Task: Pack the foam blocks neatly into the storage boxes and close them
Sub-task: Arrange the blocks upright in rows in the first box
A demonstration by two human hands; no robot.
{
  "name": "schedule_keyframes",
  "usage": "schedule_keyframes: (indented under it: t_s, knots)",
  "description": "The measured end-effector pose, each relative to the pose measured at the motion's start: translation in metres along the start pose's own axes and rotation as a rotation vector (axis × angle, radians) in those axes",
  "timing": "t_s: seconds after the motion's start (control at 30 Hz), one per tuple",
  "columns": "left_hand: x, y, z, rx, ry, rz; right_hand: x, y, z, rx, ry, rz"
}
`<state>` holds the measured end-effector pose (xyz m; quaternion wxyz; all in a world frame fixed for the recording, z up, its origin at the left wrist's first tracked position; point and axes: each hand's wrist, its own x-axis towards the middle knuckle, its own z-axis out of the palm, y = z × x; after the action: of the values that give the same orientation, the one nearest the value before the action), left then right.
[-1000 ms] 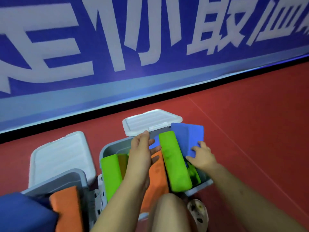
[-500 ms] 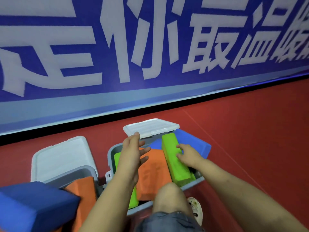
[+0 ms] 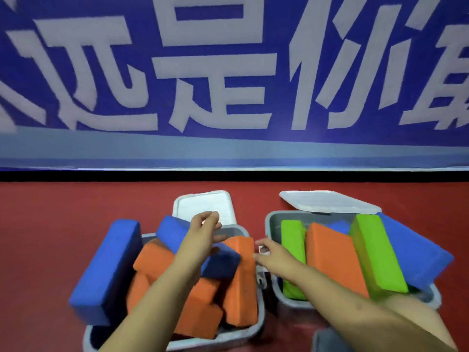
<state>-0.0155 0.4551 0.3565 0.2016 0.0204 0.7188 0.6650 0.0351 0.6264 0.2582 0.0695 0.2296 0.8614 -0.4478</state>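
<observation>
Red floor (image 3: 50, 250) by blue banner (image 3: 228, 72), two open grey storage boxes (image 3: 272, 224) stuffed with foam blocks (image 3: 332, 257), left hand (image 3: 203, 231) loosely curled holding nothing over left box, right hand (image 3: 270, 254) relaxed between boxes

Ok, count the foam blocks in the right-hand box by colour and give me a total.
Green blocks: 2
Orange block: 1
Blue block: 1, plus a blue sliver behind the orange one that may be a second
Total: 4, perhaps 5
</observation>
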Motion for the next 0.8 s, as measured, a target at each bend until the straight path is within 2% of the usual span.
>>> schedule_keyframes:
  t_s: [0.17,0.23,0.33,0.53,0.6,0.7,0.8]
  knots:
    - [-0.005,-0.036,-0.062,0.116,0.013,-0.015,-0.018,0.037,0.105,0.496,-0.218,0.547]
    - [-0.003,-0.052,-0.076,0.121,-0.001,-0.039,-0.018,0.046,0.127,0.644,-0.204,0.674]
    - [0.005,-0.073,-0.087,0.124,-0.020,-0.094,-0.006,0.056,0.140,0.842,-0.083,0.815]
    - [0.023,-0.101,-0.091,0.036,0.015,-0.144,-0.007,0.073,0.146,0.994,0.165,1.050]
    - [0.032,-0.101,-0.087,0.015,-0.014,-0.136,-0.009,0.079,0.150,1.063,0.191,1.108]
    - [0.041,-0.097,-0.081,-0.006,-0.062,-0.123,-0.004,0.086,0.160,1.276,0.199,1.039]
    - [0.043,-0.099,-0.082,-0.026,-0.040,-0.140,0.000,0.093,0.162,1.469,0.294,1.022]
